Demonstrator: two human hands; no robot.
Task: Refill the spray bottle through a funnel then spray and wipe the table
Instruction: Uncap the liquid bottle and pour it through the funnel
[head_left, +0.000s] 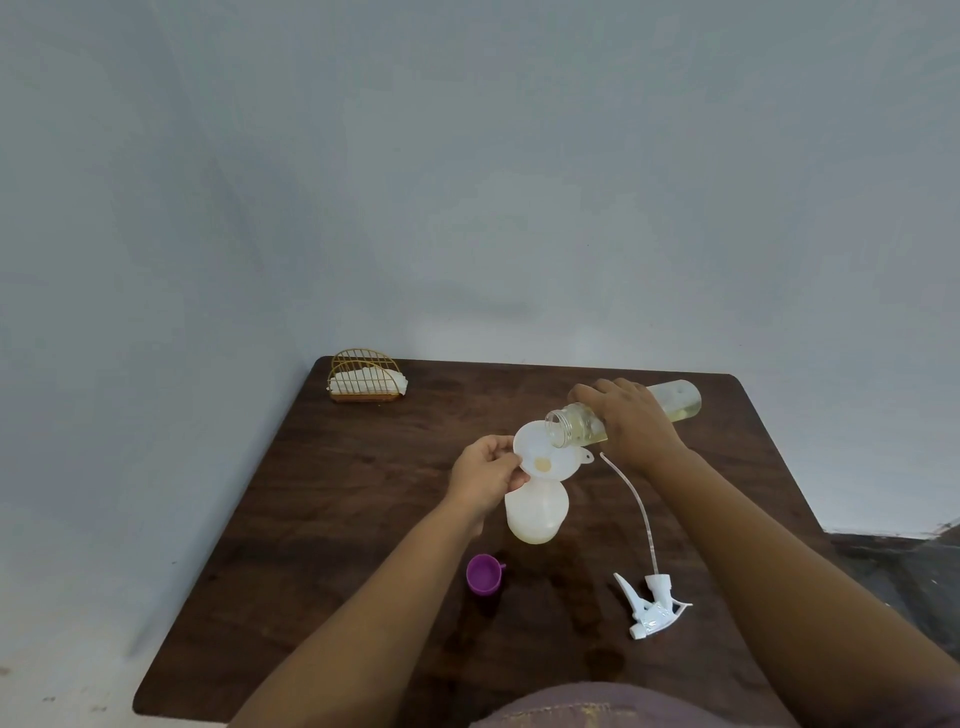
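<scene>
I see the white spray bottle (536, 512) mid-table, funnel (545, 451) in its neck. My left hand (485, 474) pinches the funnel rim; my right hand (631, 418) wraps a tilted clear refill bottle (623, 413), pale yellow liquid pooling in the funnel. Refilling looks underway; the trigger sprayer head (652, 605) lies unattached, spraying and wiping remain. Dark wooden table (363, 519), purple cap (484, 573), napkin holder (366, 376), grey wall (467, 182).

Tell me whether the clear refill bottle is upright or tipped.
Tipped. The clear plastic bottle of yellowish liquid lies nearly level in the right hand, its open mouth over the white funnel.
</scene>
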